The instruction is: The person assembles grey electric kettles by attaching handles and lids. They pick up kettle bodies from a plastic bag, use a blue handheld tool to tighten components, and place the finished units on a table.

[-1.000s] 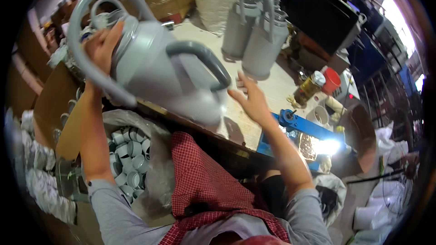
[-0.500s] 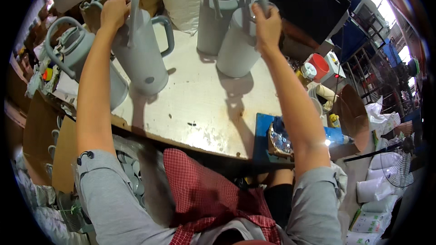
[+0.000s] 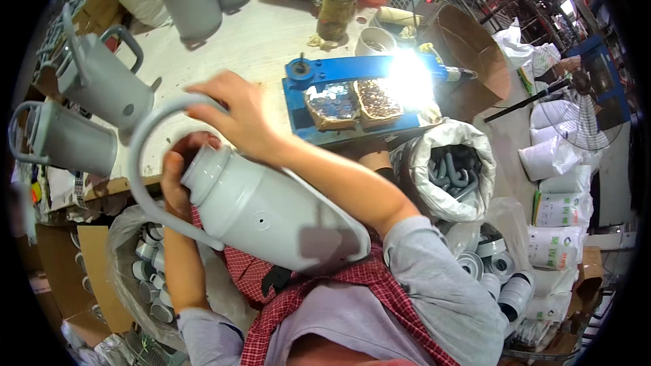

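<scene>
A large grey plastic jug (image 3: 271,210) with a hooped handle (image 3: 139,169) lies tilted across my lap, its round neck toward the upper left. My left hand (image 3: 178,175) is closed about the neck from its far side; some of its fingers are hidden. Over the top of the hooped handle, my right hand (image 3: 237,115) has its thumb and fingers on either side of the bar, slightly blurred. Beyond the table's left edge area stand two more grey jugs, one with a side handle (image 3: 112,74) and one nearer (image 3: 74,137).
More jugs (image 3: 188,0) stand at the table's back. A blue press tool (image 3: 339,68) with two boxes of small metal parts (image 3: 332,103) sits at right, beside a jar (image 3: 336,10). A white sack of grey handles (image 3: 441,139) and bags of round parts (image 3: 146,264) flank me.
My hands have left the far part of the table, and a jug is now across my lap. My view has turned toward the right.
</scene>
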`<state>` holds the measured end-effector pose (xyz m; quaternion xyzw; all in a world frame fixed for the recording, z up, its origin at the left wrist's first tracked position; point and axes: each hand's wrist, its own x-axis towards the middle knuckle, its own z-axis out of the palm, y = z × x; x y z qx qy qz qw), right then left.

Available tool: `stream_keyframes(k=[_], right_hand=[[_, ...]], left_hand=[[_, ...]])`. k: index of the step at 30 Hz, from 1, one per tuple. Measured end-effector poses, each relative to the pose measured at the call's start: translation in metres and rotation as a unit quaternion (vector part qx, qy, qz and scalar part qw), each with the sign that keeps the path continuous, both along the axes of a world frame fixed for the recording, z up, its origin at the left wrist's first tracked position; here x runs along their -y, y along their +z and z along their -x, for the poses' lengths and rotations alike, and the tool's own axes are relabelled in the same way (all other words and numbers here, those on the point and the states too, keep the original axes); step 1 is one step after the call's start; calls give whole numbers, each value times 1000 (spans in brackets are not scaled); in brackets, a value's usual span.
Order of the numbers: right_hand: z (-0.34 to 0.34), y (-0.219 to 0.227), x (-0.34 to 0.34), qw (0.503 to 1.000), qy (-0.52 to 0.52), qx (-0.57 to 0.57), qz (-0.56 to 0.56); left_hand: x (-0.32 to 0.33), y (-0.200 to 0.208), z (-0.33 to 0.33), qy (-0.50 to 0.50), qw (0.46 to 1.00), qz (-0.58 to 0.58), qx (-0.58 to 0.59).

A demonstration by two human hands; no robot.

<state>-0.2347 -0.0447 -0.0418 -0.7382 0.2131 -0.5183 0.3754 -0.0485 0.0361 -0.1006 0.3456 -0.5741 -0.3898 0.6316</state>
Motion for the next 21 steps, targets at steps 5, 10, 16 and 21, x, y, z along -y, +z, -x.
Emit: stream_keyframes(k=[5,10,16,21], right_hand=[[166,-78,-1,969,-138,-197,-49],[287,-127,61,846,-368,-385,30],[272,-125,86,718,-447,-527,84],[274,-106,84,784,-337,-521,14]], left_hand=[[-38,-20,9,61,986,-148,-40],[-34,-15,23,64,986,-141,-63],[-23,-7,49,63,986,-140,-66],[-15,-12,44,58,988,-129,-54]])
